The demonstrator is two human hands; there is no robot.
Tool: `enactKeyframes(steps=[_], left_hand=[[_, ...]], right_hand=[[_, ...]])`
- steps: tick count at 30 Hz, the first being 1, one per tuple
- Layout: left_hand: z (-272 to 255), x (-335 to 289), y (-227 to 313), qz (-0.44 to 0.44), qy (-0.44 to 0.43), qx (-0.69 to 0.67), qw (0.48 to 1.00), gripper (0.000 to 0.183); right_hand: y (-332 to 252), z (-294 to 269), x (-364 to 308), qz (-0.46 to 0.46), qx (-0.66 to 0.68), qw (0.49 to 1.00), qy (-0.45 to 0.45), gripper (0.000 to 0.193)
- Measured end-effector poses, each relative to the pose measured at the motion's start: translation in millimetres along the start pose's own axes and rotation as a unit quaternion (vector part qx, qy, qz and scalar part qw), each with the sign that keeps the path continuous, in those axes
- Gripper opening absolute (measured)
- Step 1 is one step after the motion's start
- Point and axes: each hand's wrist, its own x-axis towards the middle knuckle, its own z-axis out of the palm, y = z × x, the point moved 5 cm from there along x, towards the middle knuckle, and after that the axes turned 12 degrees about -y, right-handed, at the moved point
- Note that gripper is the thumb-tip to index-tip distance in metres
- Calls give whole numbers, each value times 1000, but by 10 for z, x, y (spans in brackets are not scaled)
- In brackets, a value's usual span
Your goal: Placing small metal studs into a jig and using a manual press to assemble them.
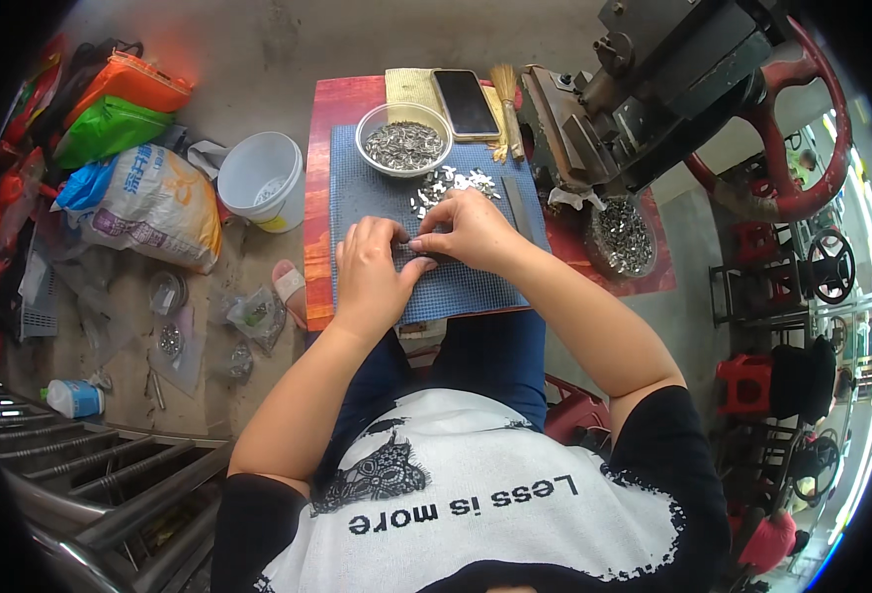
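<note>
My left hand (pixel 369 265) and my right hand (pixel 471 233) meet over a blue textured mat (pixel 352 193). Both are closed, thumbs and fingers pinched together around a tiny piece, too small and too covered to name. Just beyond my fingertips, small silver metal pieces (pixel 471 181) lie scattered on the mat. Behind them stands a clear plastic bowl (pixel 368 161) full of small metal parts (pixel 406 144). To the right of my right hand a flat grey metal strip (pixel 516 205) rests on the mat.
A phone (pixel 467 103) and a straw brush (pixel 507 104) lie at the table's far edge. On the right stand a press with a red handwheel (pixel 822 69) and a tub of metal parts (pixel 622 237). A white bucket (pixel 291 173) and bags (pixel 149 203) occupy the left floor.
</note>
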Motion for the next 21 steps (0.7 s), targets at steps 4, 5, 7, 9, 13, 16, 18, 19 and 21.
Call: enactKeyframes(steps=[4,5,7,9,13,16,18,19,21], left_hand=[[-7,-24,22,28,10,12,999,27],[-9,-23,21,28,10,11,999,27],[-11,-21,21,30,8,7,1000,27],[-10,-27,11,27,9,5,1000,27],[-8,-23,10,24,9,4,1000,27],[-9,-21,23,27,12,7,1000,27],[-11,-21,23,27,10,9,1000,27],[-11,-21,25,28,9,10,1000,27],[-9,-23,18,25,8,10,1000,27]], right_hand=[[27,-24,-4,40,34,998,-38,22],[58,-32,-7,40,33,998,-39,22],[117,-25,-7,36,54,996,-54,21],[110,-55,-19,40,52,996,-60,21],[145,-35,-11,29,70,994,-82,22],[196,-26,-18,17,99,991,-90,22],[196,-28,-27,21,104,990,-92,21],[193,-32,-35,25,108,990,-93,21],[138,-32,-38,12,68,995,-76,21]])
